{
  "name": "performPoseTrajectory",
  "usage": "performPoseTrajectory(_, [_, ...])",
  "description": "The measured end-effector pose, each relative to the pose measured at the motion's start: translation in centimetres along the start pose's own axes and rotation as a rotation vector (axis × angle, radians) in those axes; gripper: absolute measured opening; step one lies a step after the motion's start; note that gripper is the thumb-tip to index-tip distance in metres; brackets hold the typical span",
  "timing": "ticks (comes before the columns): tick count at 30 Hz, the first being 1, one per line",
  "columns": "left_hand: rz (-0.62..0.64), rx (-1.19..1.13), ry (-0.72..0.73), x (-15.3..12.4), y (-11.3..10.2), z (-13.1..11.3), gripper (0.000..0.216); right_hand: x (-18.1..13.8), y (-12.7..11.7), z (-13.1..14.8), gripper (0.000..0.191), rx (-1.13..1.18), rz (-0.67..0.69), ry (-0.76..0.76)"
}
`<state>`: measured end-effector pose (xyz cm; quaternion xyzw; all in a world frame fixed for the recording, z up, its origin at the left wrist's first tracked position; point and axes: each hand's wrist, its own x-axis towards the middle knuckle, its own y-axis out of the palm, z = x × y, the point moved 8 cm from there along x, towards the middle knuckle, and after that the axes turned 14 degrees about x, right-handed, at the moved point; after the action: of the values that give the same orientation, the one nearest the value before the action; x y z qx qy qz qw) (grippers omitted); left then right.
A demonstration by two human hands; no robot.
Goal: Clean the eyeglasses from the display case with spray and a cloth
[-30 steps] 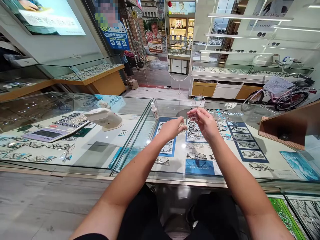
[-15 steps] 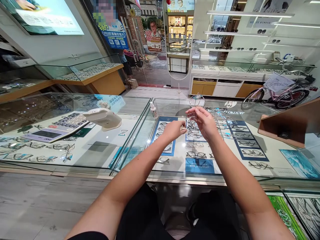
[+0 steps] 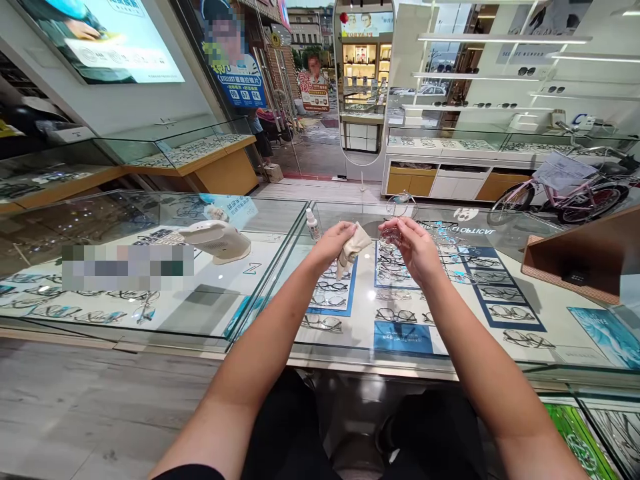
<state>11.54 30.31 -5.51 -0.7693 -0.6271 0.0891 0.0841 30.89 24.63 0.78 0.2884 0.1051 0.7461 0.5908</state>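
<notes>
Above the glass display counter (image 3: 280, 313), my left hand (image 3: 331, 244) pinches a beige cleaning cloth (image 3: 355, 247), which hangs loosely from the fingers. My right hand (image 3: 418, 245) is closed on a pair of glasses with a clear, thin frame (image 3: 391, 235), held just to the right of the cloth and apart from it. Part of the frame is hidden by the fingers. Behind my left hand a small white spray bottle (image 3: 313, 225) stands upright on the glass. Rows of eyeglasses (image 3: 396, 315) lie inside the counter beneath my hands.
A cream device with a rounded head (image 3: 217, 241) stands on the counter to the left. On the right is a brown angled stand (image 3: 575, 263). A round-framed metal item (image 3: 401, 202) rises at the counter's far edge. Beyond are a tall mirror (image 3: 363, 80) and a pink bicycle (image 3: 565, 183).
My left hand has drawn back to the left from the glasses, and the cloth now hangs in full view. My right hand keeps its hold on the glasses. The view has shifted slightly.
</notes>
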Motion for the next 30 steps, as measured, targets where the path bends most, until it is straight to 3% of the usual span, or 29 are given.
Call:
performPoseTrajectory(5, [0.112, -0.339, 0.026, -0.8, 0.2, -2.1, 0.031, 0.0, -0.1, -0.1, 0.033, -0.032, -0.008, 0.0])
performPoseTrajectory(9, [0.216, -0.412, 0.036, -1.8, 1.3, -3.2, 0.051, 0.0, 0.0, -0.3, 0.032, -0.015, 0.011, 0.002])
performPoseTrajectory(14, [0.266, -0.373, 0.04, -2.3, 2.5, -3.0, 0.064, -0.2, 0.6, -0.6, 0.029, 0.038, 0.049, 0.023])
performPoseTrajectory(19, [0.215, -0.293, 0.017, -1.8, 2.5, -2.1, 0.074, -0.3, 0.7, -0.4, 0.033, 0.009, 0.043, 0.016])
performPoseTrajectory(23, [0.157, -0.265, 0.007, -1.7, 2.3, -1.8, 0.074, -0.4, 1.0, -0.4, 0.034, -0.006, 0.073, 0.018])
performPoseTrajectory(30, [0.19, -0.133, 0.004, -2.1, 2.7, -1.6, 0.071, -0.4, 1.5, -0.6, 0.033, -0.024, 0.111, 0.009])
